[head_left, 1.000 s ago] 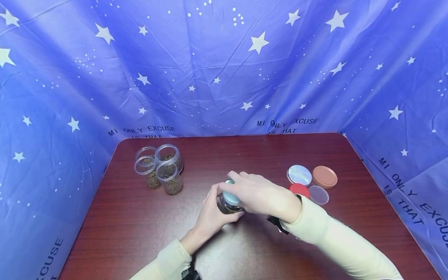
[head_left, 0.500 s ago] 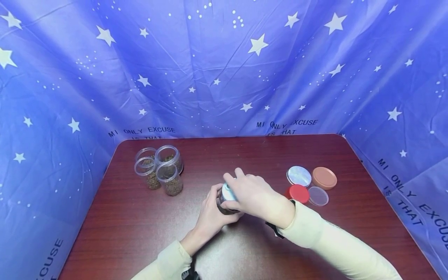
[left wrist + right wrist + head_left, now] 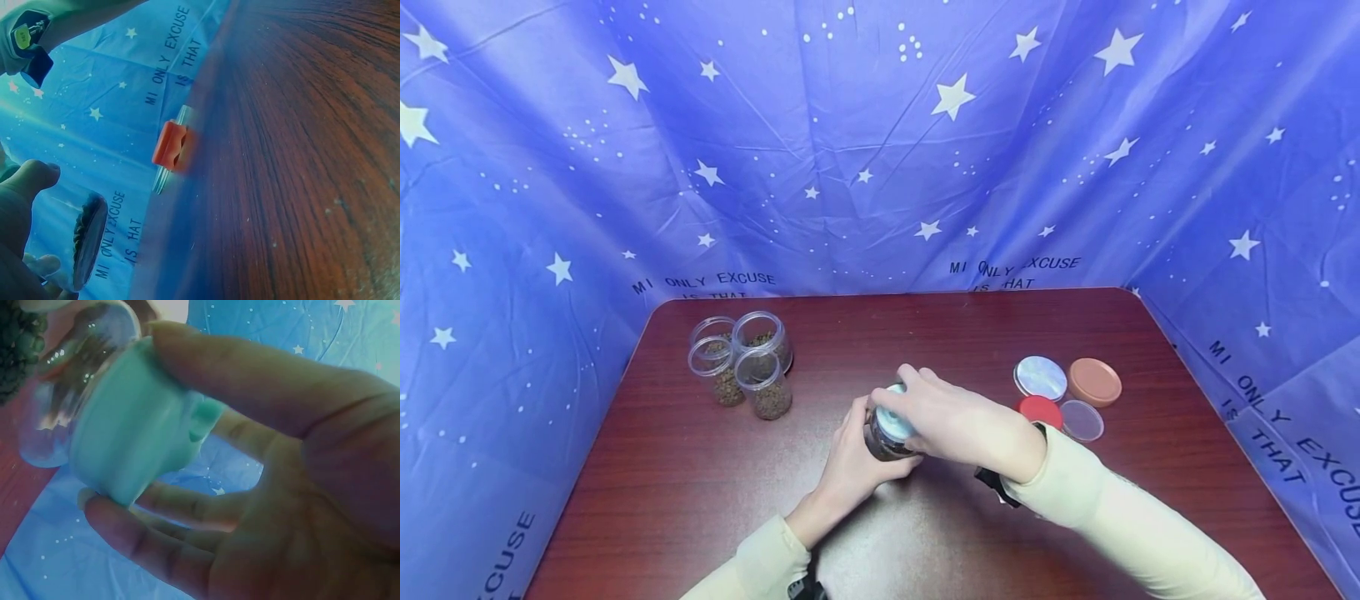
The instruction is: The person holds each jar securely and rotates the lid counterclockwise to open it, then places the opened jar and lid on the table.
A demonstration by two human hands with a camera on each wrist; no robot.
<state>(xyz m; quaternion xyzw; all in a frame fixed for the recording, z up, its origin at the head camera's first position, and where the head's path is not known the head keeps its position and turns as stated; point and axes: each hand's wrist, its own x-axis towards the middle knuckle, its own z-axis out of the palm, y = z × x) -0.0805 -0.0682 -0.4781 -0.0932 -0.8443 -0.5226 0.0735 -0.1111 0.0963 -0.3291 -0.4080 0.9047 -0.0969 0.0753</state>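
Observation:
Near the middle of the table, my left hand [image 3: 850, 462] grips a clear jar [image 3: 882, 447] round its side. Dark pellets show at the jar's base [image 3: 90, 240] in the left wrist view. On the jar's mouth sits a mint-green lid [image 3: 892, 425], tilted along with the jar. My right hand [image 3: 958, 419] comes over from the right and holds this lid by its edge. In the right wrist view the thumb lies on one side of the lid [image 3: 125, 425] and the fingertips [image 3: 100, 503] on the other; a raised knob shows on its top.
Several lidless clear jars [image 3: 771, 402] part-filled with brown pellets stand grouped at the back left. To the right lie a whitish lid [image 3: 1041, 377], an orange lid [image 3: 1096, 382], a red lid [image 3: 1040, 411] and a clear disc [image 3: 1083, 421]. A blue starry curtain [image 3: 850, 167] surrounds the table.
My right hand swung slightly left with its fingers shifting on the lid, then turned back to nearly its earlier pose. The left hand and jar have stayed almost still.

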